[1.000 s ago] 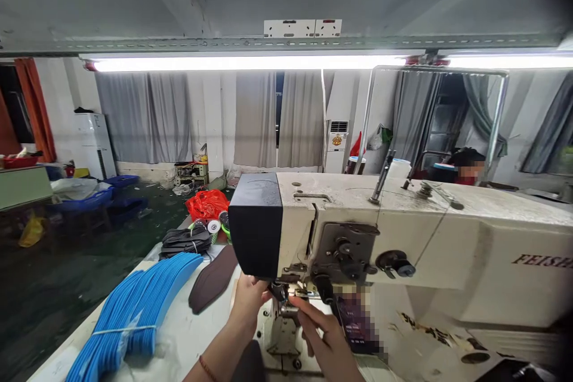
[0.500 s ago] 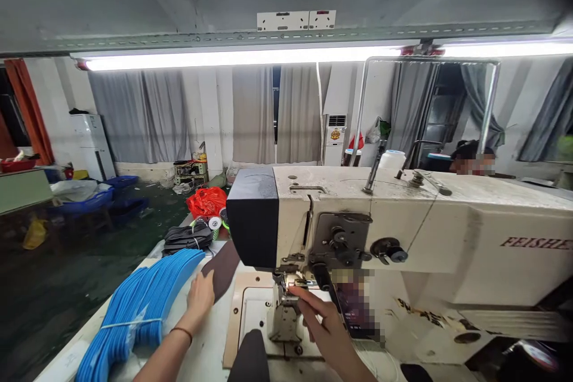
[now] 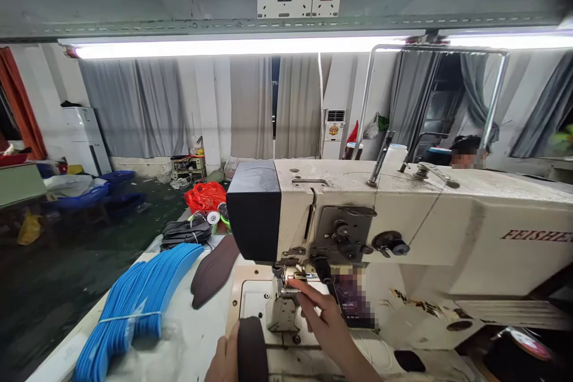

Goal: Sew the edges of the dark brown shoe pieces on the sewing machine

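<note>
Dark piece (image 3: 252, 351) against the left grip (image 3: 225, 358)

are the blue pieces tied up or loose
Tied up: a pale band runs across the stack of blue pieces.

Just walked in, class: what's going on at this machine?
A person is working at a sewing machine. The left hand is at the left edge of a dark piece in front of it, while the right hand reaches in under the machine's head. Farther left lie brown material and a tied blue bundle.
</note>
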A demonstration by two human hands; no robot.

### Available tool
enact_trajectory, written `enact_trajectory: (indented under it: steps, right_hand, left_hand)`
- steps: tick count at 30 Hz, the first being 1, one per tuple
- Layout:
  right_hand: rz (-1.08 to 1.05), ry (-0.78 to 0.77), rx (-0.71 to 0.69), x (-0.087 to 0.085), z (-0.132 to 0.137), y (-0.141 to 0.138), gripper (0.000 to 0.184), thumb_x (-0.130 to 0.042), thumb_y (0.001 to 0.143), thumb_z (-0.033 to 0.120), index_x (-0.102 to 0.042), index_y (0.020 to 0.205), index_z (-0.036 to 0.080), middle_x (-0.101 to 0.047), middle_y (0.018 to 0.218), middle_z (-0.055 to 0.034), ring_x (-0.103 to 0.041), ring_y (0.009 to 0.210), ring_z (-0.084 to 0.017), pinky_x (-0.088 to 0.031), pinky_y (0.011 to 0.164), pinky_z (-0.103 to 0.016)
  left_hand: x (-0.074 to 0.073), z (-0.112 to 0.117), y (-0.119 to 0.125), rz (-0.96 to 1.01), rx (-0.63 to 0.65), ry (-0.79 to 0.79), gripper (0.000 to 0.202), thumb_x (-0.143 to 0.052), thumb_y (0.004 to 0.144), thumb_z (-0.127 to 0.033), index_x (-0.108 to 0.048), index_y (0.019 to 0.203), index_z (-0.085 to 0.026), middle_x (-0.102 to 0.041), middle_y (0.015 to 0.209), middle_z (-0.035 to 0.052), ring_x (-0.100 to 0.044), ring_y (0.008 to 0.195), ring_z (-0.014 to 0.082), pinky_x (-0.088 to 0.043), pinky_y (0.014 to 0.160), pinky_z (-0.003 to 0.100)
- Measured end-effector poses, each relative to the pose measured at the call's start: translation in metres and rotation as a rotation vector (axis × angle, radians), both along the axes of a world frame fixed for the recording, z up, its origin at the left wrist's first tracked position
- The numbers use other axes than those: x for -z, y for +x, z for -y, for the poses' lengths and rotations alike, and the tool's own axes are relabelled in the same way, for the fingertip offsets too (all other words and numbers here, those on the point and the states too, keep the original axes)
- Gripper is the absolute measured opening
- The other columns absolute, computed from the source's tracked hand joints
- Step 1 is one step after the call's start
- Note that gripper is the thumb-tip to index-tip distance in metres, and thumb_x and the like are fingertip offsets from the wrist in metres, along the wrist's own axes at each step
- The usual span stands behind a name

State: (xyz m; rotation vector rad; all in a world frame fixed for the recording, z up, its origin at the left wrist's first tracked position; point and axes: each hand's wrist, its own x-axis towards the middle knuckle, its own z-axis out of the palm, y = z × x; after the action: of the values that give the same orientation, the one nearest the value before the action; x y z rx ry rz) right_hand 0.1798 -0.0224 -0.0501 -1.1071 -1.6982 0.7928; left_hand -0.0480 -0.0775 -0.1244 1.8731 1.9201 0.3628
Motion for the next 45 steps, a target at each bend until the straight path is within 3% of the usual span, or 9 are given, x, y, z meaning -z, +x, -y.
enact_trajectory:
  steps: [4,10,15,18,26,29,34,39,45]
  right_hand:
    - [0.006,0.011,-0.005,-0.001,0.001,0.0,0.039,-0.043,0.093,0.037,-0.065,0.119,0.019,-0.042,0.048,0.0052,-0.039,0.042,-0.01,-0.035,0.04,-0.02]
    - [-0.005,0.03,0.003,-0.004,0.002,-0.001,0.037,-0.043,0.093,0.037,-0.067,0.116,0.02,-0.043,0.047,0.0053,-0.039,0.041,-0.01,-0.036,0.041,-0.02]
    - [-0.004,0.029,0.013,-0.003,0.002,-0.001,0.039,-0.044,0.092,0.041,-0.067,0.117,0.021,-0.047,0.049,0.0039,-0.042,0.042,-0.011,-0.037,0.04,-0.02]
    - [-0.015,0.003,0.002,-0.001,0.001,0.0,0.041,-0.044,0.091,0.043,-0.066,0.118,0.021,-0.045,0.046,0.0047,-0.041,0.04,-0.011,-0.036,0.04,-0.02]
    - [-0.035,0.005,-0.06,0.001,-0.004,0.001,0.046,-0.042,0.092,0.045,-0.063,0.122,0.018,-0.036,0.043,0.0074,-0.036,0.038,-0.011,-0.031,0.041,-0.023]
    - [-0.037,0.007,-0.036,0.0,-0.003,0.001,0.046,-0.043,0.092,0.046,-0.064,0.121,0.018,-0.038,0.044,0.0065,-0.038,0.039,-0.012,-0.033,0.042,-0.023]
    - [-0.022,0.008,-0.009,0.002,-0.002,0.001,0.047,-0.043,0.091,0.047,-0.066,0.119,0.016,-0.038,0.042,0.0066,-0.04,0.039,-0.012,-0.034,0.042,-0.023]
    - [-0.048,-0.012,-0.017,0.004,-0.003,0.0,0.048,-0.043,0.092,0.047,-0.064,0.121,0.016,-0.039,0.044,0.0068,-0.04,0.038,-0.011,-0.035,0.043,-0.022]
    - [-0.032,0.011,0.016,0.004,-0.002,0.002,0.045,-0.046,0.09,0.049,-0.066,0.12,0.021,-0.048,0.046,0.0043,-0.046,0.039,-0.012,-0.04,0.042,-0.022]
  left_hand:
    - [-0.008,-0.022,-0.002,0.157,-0.077,0.254,0.08,-0.057,0.068,-0.024,-0.028,0.141,-0.004,-0.048,0.136,0.019,-0.045,0.125,0.0291,-0.04,0.099,0.035]
    - [-0.028,-0.029,0.0,0.311,-0.075,0.427,0.05,-0.058,0.072,-0.026,-0.059,0.121,-0.016,-0.062,0.124,0.0139,-0.051,0.119,0.0343,-0.038,0.101,0.048]
    - [-0.088,-0.02,0.013,1.033,-0.104,0.106,0.051,-0.068,0.066,-0.043,-0.063,0.11,-0.016,-0.071,0.104,0.011,-0.067,0.088,0.0277,-0.054,0.073,0.036]
    - [-0.101,-0.023,0.018,1.107,-0.067,0.091,0.05,-0.069,0.065,-0.039,-0.062,0.109,-0.017,-0.07,0.091,0.0062,-0.066,0.077,0.0223,-0.053,0.066,0.031]
    - [-0.021,-0.039,0.0,0.503,-0.149,0.397,0.018,-0.056,0.074,-0.022,-0.063,0.09,-0.02,-0.07,0.092,0.0079,-0.063,0.093,0.0258,-0.046,0.082,0.037]
    - [-0.011,-0.044,-0.004,0.493,-0.183,0.427,0.013,-0.058,0.07,-0.02,-0.061,0.083,-0.019,-0.067,0.1,0.0114,-0.058,0.103,0.0288,-0.042,0.091,0.042]
    - [-0.048,-0.042,-0.001,0.602,-0.127,0.406,0.013,-0.057,0.074,-0.024,-0.06,0.085,-0.02,-0.07,0.091,0.0071,-0.064,0.092,0.0241,-0.047,0.083,0.036]
    - [-0.102,-0.035,0.022,1.071,-0.038,0.143,0.03,-0.068,0.065,-0.029,-0.064,0.092,-0.016,-0.072,0.084,0.0049,-0.065,0.08,0.0201,-0.048,0.071,0.028]
    - [-0.117,-0.048,0.042,1.197,-0.086,0.028,0.035,-0.074,0.055,-0.026,-0.067,0.087,-0.013,-0.071,0.075,0.0055,-0.064,0.073,0.0203,-0.047,0.068,0.03]
